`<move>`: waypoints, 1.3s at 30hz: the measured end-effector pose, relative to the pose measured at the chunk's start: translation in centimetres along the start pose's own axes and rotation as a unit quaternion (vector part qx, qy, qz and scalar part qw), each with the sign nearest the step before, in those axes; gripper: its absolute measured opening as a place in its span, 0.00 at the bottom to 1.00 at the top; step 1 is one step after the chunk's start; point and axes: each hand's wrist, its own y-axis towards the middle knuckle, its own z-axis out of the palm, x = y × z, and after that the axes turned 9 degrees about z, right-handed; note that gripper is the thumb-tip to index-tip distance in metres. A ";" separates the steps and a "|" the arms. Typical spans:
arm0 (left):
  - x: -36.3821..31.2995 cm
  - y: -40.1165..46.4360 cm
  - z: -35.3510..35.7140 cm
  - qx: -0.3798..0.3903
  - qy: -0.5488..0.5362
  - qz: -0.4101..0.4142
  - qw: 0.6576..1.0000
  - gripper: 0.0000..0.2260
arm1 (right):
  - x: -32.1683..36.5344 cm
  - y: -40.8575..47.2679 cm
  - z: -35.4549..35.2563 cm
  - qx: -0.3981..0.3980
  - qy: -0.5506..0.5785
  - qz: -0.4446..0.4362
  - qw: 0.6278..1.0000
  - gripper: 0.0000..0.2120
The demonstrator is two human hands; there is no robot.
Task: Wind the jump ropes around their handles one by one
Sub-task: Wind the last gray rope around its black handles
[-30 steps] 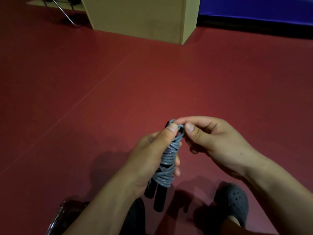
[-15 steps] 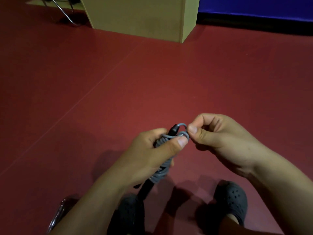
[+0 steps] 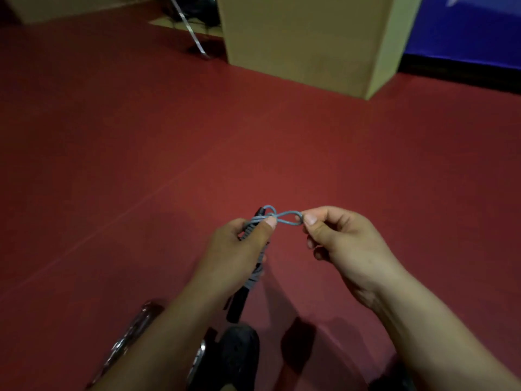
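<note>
A grey jump rope point(image 3: 284, 218) is wound in coils around its two black handles point(image 3: 237, 306). My left hand point(image 3: 239, 249) grips the wound bundle, with the thumb pressing the top coils. The handles' lower ends stick out below that hand. My right hand point(image 3: 341, 244) pinches the end of a short rope loop between thumb and forefinger. The loop stretches out to the right from the top of the bundle. Both hands are held above the red floor point(image 3: 169, 165).
A tan box-like block point(image 3: 304, 40) stands on the floor at the back. A blue mat point(image 3: 465, 26) lies behind it at the right. A metal chair leg point(image 3: 191, 32) shows at the back left. A dark shoe point(image 3: 239, 359) and a shiny chrome frame point(image 3: 132, 331) sit below my arms.
My right hand has drawn the rope loop out to the right, away from the bundle. My left hand has tilted the bundle and keeps its grip. The view has shifted upward.
</note>
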 end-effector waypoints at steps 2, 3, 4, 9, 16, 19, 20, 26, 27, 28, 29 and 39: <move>0.1 -0.5 -1.2 -0.038 -0.015 -0.023 0.999 0.19 | 0.0 0.4 2.4 0.020 0.013 0.007 1.000 0.08; 0.2 -0.7 -2.0 -0.051 -0.021 -0.036 0.998 0.20 | 0.0 0.6 3.6 0.030 0.024 0.015 0.999 0.08; 0.1 -1.0 -2.9 -0.060 -0.029 -0.056 0.996 0.22 | -0.1 0.8 4.9 0.041 0.036 0.022 0.998 0.08; 0.8 -2.3 -8.6 -0.070 -0.079 -0.126 0.986 0.20 | -1.6 1.2 10.5 0.106 0.045 0.046 0.992 0.07; 11.9 -4.3 -14.9 -0.165 -0.141 -0.215 0.952 0.23 | -8.5 2.6 19.4 0.200 -0.054 0.105 0.973 0.08; 17.3 -5.6 -15.7 -0.205 -0.234 -0.259 0.914 0.19 | -12.6 3.1 23.1 0.213 -0.102 0.149 0.960 0.09; 18.3 -6.0 -15.7 -0.209 -0.253 -0.269 0.906 0.19 | -13.5 3.2 23.6 0.217 -0.105 0.162 0.957 0.09; 27.5 -9.4 -16.8 -0.261 -0.299 -0.340 0.853 0.16 | -21.7 3.2 27.0 0.285 -0.185 0.269 0.901 0.11; 29.1 -10.0 -17.0 -0.273 -0.293 -0.351 0.847 0.17 | -23.2 3.1 27.6 0.294 -0.202 0.289 0.888 0.11; 30.6 -10.5 -17.1 -0.293 -0.291 -0.356 0.838 0.19 | -24.4 3.1 27.8 0.301 -0.227 0.307 0.874 0.10; 32.1 -10.9 -17.2 -0.311 -0.293 -0.368 0.826 0.22 | -25.4 3.0 28.2 0.308 -0.250 0.327 0.858 0.09; 40.9 -14.6 -16.2 -0.344 -0.290 -0.390 0.804 0.09 | -31.3 3.6 30.8 0.318 -0.361 0.344 0.806 0.14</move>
